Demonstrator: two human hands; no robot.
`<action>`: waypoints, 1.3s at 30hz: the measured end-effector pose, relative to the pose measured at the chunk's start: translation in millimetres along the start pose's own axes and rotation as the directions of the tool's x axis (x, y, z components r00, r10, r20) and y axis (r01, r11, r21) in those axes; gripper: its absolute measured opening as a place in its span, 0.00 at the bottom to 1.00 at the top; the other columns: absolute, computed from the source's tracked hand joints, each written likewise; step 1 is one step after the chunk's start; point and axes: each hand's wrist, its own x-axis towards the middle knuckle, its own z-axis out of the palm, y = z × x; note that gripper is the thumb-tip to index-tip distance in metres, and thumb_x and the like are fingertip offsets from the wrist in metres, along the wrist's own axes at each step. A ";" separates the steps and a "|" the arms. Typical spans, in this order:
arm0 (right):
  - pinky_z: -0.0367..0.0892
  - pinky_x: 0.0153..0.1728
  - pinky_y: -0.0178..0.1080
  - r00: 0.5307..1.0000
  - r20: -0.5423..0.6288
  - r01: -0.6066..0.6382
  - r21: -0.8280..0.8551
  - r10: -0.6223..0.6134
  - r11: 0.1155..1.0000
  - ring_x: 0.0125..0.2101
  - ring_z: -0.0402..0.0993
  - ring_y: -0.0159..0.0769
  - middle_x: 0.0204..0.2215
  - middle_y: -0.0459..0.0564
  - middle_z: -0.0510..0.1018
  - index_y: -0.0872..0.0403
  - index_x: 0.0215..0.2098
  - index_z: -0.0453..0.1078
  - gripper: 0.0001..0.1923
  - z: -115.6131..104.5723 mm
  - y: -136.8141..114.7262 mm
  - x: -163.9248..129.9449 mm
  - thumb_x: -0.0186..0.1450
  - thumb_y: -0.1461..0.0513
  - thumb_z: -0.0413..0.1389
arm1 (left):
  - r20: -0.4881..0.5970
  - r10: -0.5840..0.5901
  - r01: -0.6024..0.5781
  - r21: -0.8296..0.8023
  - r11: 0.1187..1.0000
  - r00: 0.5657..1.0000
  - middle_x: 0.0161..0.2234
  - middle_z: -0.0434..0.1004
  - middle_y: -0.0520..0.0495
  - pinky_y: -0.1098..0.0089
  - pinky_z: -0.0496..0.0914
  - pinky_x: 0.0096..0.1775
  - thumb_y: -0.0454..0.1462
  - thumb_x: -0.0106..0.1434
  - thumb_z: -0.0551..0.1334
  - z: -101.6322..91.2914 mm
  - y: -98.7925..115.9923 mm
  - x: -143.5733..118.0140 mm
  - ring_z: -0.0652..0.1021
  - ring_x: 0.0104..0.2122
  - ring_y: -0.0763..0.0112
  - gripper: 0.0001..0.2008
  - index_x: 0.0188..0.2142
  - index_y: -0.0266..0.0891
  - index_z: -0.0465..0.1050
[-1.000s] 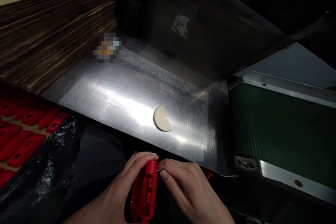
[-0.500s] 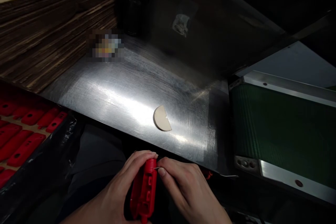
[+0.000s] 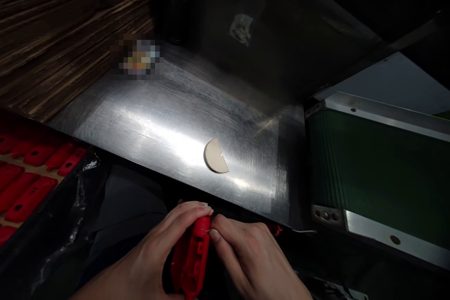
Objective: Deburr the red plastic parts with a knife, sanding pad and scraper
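Near edge, below steel bench: I see left hand (image 3: 154,255) gripping red plastic housing (image 3: 190,262); right hand (image 3: 246,258) fingers pinch thin wire w/ tip at housing top.

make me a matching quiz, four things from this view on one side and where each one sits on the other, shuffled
Things:
1. red plastic housing
2. beige half-round disc
3. green conveyor belt
4. tray of red plastic parts

Places:
A. far left, below the table edge
B. on the shiny metal table
C. gripped in the left hand, right hand at its top end
D. right of the table

Pairs: 1-C, 2-B, 3-D, 4-A
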 end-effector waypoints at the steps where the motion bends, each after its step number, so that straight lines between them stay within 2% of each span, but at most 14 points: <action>1: 0.49 0.28 0.39 1.000 0.014 -0.004 0.001 0.004 1.000 0.24 0.63 0.30 0.28 0.37 0.70 0.48 0.35 0.58 0.15 -0.5 -0.3 -0.3 0.82 0.58 0.43 | 0.000 0.008 -0.008 -0.001 1.000 1.000 0.74 0.62 0.47 0.51 0.69 0.69 0.40 0.52 0.82 0.0 0.3 0.0 0.67 0.72 0.44 0.63 0.76 0.67 0.44; 6: 0.50 0.29 0.39 0.999 0.044 -0.024 0.011 0.023 1.000 0.25 0.63 0.30 0.28 0.38 0.70 0.48 0.36 0.58 0.16 -1.1 0.1 -2.0 0.82 0.56 0.42 | 0.012 0.035 -0.034 -0.015 0.999 0.999 0.74 0.62 0.46 0.53 0.69 0.69 0.35 0.50 0.82 -0.2 0.9 -1.1 0.68 0.71 0.46 0.65 0.76 0.64 0.44; 18: 0.49 0.28 0.40 0.997 0.070 -0.024 0.023 0.023 0.999 0.24 0.62 0.30 0.28 0.38 0.70 0.49 0.35 0.59 0.16 -3.0 0.0 -2.3 0.82 0.57 0.42 | 0.021 0.042 -0.042 -0.025 0.999 0.999 0.75 0.61 0.44 0.53 0.68 0.70 0.31 0.48 0.82 3.2 -2.3 -4.2 0.65 0.73 0.46 0.67 0.76 0.61 0.45; 22: 0.49 0.29 0.41 0.995 0.092 -0.044 0.015 0.042 0.999 0.24 0.63 0.32 0.28 0.39 0.70 0.49 0.35 0.59 0.17 -4.4 -0.8 -1.1 0.83 0.55 0.42 | 0.016 0.033 -0.032 -0.030 0.999 0.999 0.74 0.62 0.44 0.49 0.68 0.69 0.33 0.49 0.82 2.6 -3.2 -3.1 0.66 0.72 0.42 0.66 0.76 0.63 0.45; 28: 0.51 0.30 0.40 0.990 0.122 -0.078 0.009 0.077 0.997 0.25 0.65 0.33 0.29 0.40 0.72 0.48 0.37 0.61 0.17 -2.5 -1.1 -0.2 0.83 0.53 0.41 | 0.021 0.033 -0.032 -0.053 0.998 0.999 0.74 0.62 0.44 0.50 0.70 0.68 0.35 0.49 0.82 2.4 -4.0 -1.9 0.68 0.71 0.41 0.66 0.76 0.65 0.46; 34: 0.54 0.31 0.38 0.997 0.069 -0.032 0.137 0.023 0.990 0.27 0.66 0.31 0.30 0.38 0.72 0.49 0.36 0.62 0.18 -1.2 -0.2 1.6 0.83 0.54 0.43 | 0.005 0.005 -0.005 -0.060 0.998 1.000 0.74 0.62 0.44 0.46 0.68 0.69 0.36 0.50 0.82 1.1 -7.2 -2.2 0.66 0.72 0.40 0.64 0.76 0.65 0.47; 37: 0.59 0.36 0.36 0.999 0.019 -0.041 0.283 0.037 0.958 0.32 0.70 0.31 0.34 0.40 0.75 0.48 0.40 0.67 0.18 2.2 3.9 2.2 0.84 0.52 0.44 | 0.010 -0.039 0.039 -0.057 0.998 0.999 0.75 0.60 0.46 0.43 0.65 0.69 0.40 0.50 0.83 -2.6 -5.2 -0.5 0.64 0.73 0.39 0.62 0.75 0.69 0.47; 39: 0.61 0.35 0.35 0.996 -0.043 -0.060 0.405 0.084 0.912 0.33 0.70 0.31 0.33 0.41 0.73 0.48 0.41 0.68 0.18 6.5 10.9 1.6 0.83 0.50 0.45 | 0.025 -0.102 0.103 -0.054 0.993 0.995 0.77 0.57 0.48 0.40 0.62 0.70 0.42 0.50 0.83 -5.3 -3.7 0.8 0.60 0.74 0.39 0.62 0.74 0.71 0.47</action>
